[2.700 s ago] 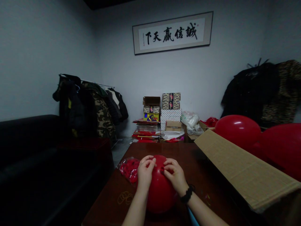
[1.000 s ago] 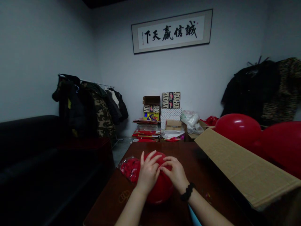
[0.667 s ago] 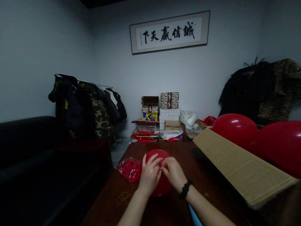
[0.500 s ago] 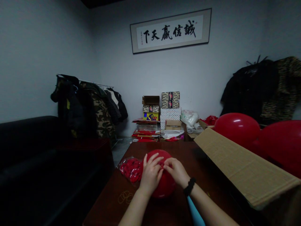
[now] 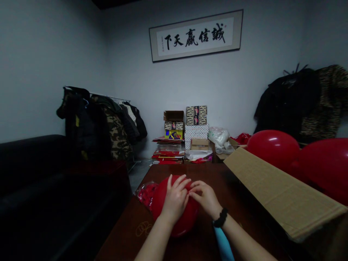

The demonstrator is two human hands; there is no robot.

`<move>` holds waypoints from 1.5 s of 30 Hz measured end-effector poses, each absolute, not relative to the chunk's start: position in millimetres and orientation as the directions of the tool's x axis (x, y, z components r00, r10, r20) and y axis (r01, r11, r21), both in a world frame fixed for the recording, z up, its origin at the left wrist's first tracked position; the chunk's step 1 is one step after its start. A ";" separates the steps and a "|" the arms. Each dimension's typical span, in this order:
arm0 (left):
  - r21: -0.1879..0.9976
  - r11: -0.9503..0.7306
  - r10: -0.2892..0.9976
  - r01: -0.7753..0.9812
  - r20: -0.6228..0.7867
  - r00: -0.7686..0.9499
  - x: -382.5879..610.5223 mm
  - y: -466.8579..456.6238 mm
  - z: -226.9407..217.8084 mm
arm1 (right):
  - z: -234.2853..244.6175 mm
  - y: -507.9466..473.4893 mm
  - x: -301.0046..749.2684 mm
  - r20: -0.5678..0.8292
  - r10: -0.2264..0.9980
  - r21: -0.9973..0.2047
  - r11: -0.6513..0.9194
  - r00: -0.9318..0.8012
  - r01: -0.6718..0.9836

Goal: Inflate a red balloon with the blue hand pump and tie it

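An inflated red balloon (image 5: 163, 195) rests on the dark wooden table (image 5: 125, 235) in front of me. My left hand (image 5: 175, 201) lies over its top with the fingers curled around it. My right hand (image 5: 206, 198) pinches the balloon's neck at the top right, fingertips meeting those of the left hand; a black band sits on that wrist. Behind the balloon lies a clear bag of red uninflated balloons (image 5: 145, 194), partly hidden by it.
A large cardboard box (image 5: 280, 195) on the right holds inflated red balloons (image 5: 273, 148). Rubber bands (image 5: 144, 228) lie on the table's left side. A blue object (image 5: 223, 244) sits under my right forearm. Stacked boxes (image 5: 194, 130) and coat racks stand by the far wall.
The balloon has shifted left under my hands and now covers more of the bag. Both hands stay at its neck, fingers working together.
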State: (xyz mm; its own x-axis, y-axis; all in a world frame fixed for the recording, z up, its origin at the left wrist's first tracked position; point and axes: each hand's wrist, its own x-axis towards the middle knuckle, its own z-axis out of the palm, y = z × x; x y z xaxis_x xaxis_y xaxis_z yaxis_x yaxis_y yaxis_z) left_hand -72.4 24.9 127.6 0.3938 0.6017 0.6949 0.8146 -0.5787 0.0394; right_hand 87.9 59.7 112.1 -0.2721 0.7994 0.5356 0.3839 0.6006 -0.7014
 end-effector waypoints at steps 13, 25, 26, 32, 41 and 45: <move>0.220 -0.554 0.645 0.803 0.723 0.247 -79.6 22.4 127.4 | 101.9 61.8 86.3 0.365 0.875 -0.931 0.347 -0.318 -0.113; 0.442 -0.581 0.684 0.683 0.720 0.116 -95.3 29.8 120.2 | 129.6 59.7 125.3 0.346 0.647 -0.863 0.504 -0.679 0.041; 0.448 -0.577 0.689 0.683 0.716 0.111 -95.5 30.0 118.7 | 130.5 60.2 127.4 0.375 0.654 -0.805 0.581 -0.657 0.119; 0.441 -0.564 0.723 0.698 0.672 0.159 -86.9 28.6 113.4 | 129.7 58.7 121.2 0.691 0.667 -0.455 0.702 -0.279 0.548; 0.375 -0.501 0.762 0.780 0.619 0.192 -81.1 24.4 122.3 | 105.2 71.2 109.1 0.429 0.897 -0.886 0.397 0.101 0.238; 0.364 -0.504 0.759 0.783 0.619 0.201 -78.3 22.9 123.5 | 102.4 67.5 95.0 0.132 0.987 -0.962 0.150 0.094 -0.227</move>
State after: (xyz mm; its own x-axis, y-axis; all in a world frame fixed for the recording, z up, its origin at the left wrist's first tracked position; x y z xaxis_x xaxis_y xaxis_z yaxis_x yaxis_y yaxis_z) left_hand -78.3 22.9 123.5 0.2014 0.7595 0.6186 0.7828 -0.5045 0.3644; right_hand 95.0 67.5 102.4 0.0940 0.9868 0.1321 -0.2268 0.1505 -0.9622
